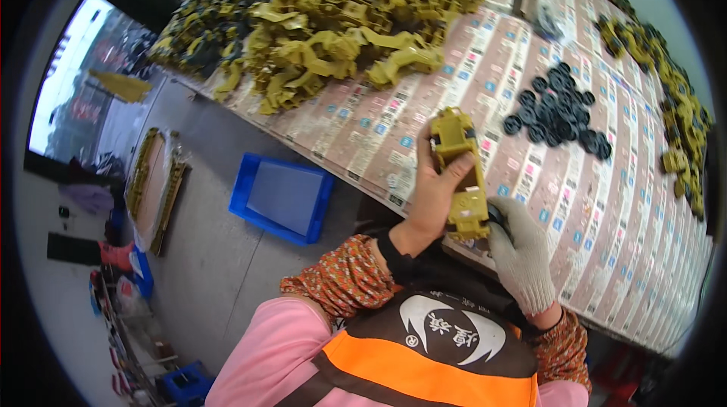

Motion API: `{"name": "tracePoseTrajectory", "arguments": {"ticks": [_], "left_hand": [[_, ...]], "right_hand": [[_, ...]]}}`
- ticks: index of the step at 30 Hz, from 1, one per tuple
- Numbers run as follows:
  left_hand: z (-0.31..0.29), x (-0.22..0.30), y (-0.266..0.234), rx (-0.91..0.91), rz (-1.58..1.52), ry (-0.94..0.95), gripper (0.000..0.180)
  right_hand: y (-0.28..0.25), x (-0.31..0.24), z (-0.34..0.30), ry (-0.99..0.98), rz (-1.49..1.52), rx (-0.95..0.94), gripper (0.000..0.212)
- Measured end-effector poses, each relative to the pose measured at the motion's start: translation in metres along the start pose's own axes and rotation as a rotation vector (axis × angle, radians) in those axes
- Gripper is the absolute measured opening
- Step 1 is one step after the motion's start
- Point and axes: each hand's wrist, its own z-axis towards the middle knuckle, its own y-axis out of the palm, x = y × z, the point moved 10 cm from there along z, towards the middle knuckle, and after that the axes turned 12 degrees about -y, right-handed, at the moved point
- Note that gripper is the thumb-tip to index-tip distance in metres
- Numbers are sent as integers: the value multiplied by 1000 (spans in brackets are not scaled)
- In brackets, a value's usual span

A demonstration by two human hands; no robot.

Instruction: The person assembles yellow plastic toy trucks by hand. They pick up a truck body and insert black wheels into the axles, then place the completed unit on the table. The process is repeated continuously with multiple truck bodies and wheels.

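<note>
The left hand, bare, grasps a yellow plastic body, thumb pressed across its upper face, fingers behind; the part is held lengthwise just above the table edge, its lower end toward the right hand. The right hand, in a pale knit glove, has its fingertips at that lower end, pinching or pressing a black wheel; which of the two cannot be told. In my judgement the body is light, stiff and hollow, somewhat smooth, with thin edge tabs the likeliest to snap; the long side walls near mid-length are the sound place to grip. The wheel appears small and firm, best taken by its rim. Beyond the right hand, loose black wheels lie heaped on the table. Ahead of the left hand is a large pile of yellow parts; well to the right of the right hand, a band of yellow pieces. On the floor left of the left hand stands a blue tray; a flat grey surface shows inside, base or liner undetermined.
</note>
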Motion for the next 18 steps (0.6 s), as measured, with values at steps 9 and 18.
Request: {"name": "tracePoseTrajectory", "arguments": {"ticks": [9,18], "left_hand": [[7,-3,7,-77,23,176,86],[-2,5,14,-91,76,269,85]], "right_hand": [[9,20,2,66,280,62,37],[6,-12,-2,-132,-36,-95,39]]}}
